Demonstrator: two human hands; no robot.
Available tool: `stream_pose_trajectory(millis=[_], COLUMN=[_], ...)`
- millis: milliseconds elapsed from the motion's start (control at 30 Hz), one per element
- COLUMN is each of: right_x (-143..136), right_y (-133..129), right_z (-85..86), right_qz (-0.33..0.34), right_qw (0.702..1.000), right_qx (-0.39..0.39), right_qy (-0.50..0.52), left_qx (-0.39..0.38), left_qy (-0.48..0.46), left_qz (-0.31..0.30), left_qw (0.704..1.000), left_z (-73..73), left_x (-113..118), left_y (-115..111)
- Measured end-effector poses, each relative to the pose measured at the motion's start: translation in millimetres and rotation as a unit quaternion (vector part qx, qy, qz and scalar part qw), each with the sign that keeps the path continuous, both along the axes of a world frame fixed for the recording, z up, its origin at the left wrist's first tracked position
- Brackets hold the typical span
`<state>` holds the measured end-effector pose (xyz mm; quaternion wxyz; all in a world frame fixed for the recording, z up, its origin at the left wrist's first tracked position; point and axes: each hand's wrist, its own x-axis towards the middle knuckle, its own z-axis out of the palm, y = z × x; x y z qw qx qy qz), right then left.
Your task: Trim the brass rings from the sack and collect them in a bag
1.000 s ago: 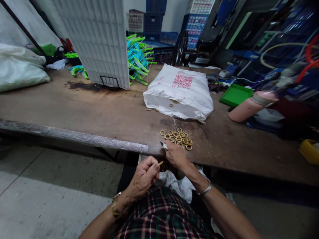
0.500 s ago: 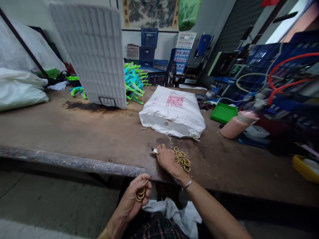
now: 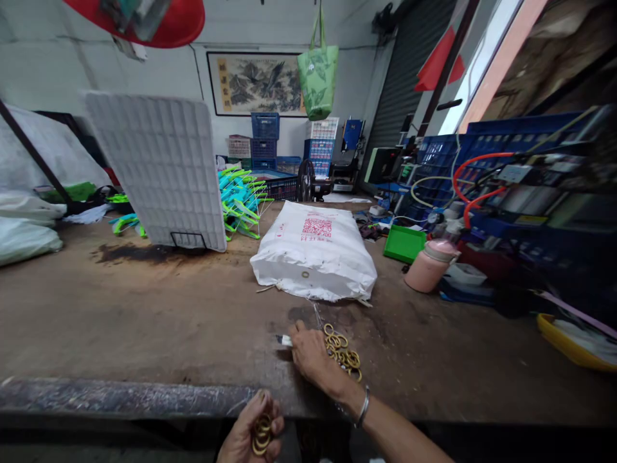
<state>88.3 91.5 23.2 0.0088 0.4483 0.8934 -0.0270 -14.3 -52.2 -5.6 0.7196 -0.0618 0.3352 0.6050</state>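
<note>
Several brass-coloured rings (image 3: 261,435) sit in my left hand (image 3: 250,427), whose fingers are curled round them just off the table's front edge. My right hand (image 3: 311,354) rests low on the brown table (image 3: 168,321), a metal bangle at its wrist. A small white object with a dark tip (image 3: 284,340) sticks out at the left of its fingertips; the fingers' hold on it is partly hidden. Right beside that hand lies a loose pile of brass rings (image 3: 343,347). Behind them is a white sack (image 3: 313,251) with red print and one ring on its near side.
A white ribbed panel (image 3: 159,167) stands at the left, with green and blue hangers (image 3: 241,199) behind it. To the right are a green tray (image 3: 403,244), a pink bottle (image 3: 429,265) and a yellow tray (image 3: 569,344). Blue crates and red tubing stand farther right.
The view has tilted up, so the table and hands appear lower. My left hand still holds rings; my right hand stays beside the pile with the white object.
</note>
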Motion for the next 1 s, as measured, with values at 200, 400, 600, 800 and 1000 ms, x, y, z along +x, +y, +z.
stream_pose_trajectory(millis=[200,400,600,800,1000], right_x=[2.4,1.2,0.7,2.7,17.0], right_y=[5.8,9.5,14.7,11.5,27.0], right_z=[-5.6,-7.1,-18.6,-10.0,0.1], right_qz=[-0.035,-0.031,-0.007,0.065,0.033], right_qw=[0.999,1.000,1.000,0.997,0.992], right_qx=[0.007,-0.002,0.013,-0.026,-0.050], right_qy=[0.004,-0.005,0.000,0.041,0.108], left_qx=[0.017,0.008,0.005,0.005,-0.026], left_qy=[0.006,0.069,0.126,0.158,0.149], left_qz=[-0.068,-0.054,-0.021,0.018,0.041], left_qw=[0.998,0.996,0.992,0.987,0.988], left_z=[-17.2,-13.9,7.1,25.7,22.9], left_x=[0.1,3.3,6.9,7.6,-1.9], left_y=[8.5,17.5,18.4,17.1,14.9])
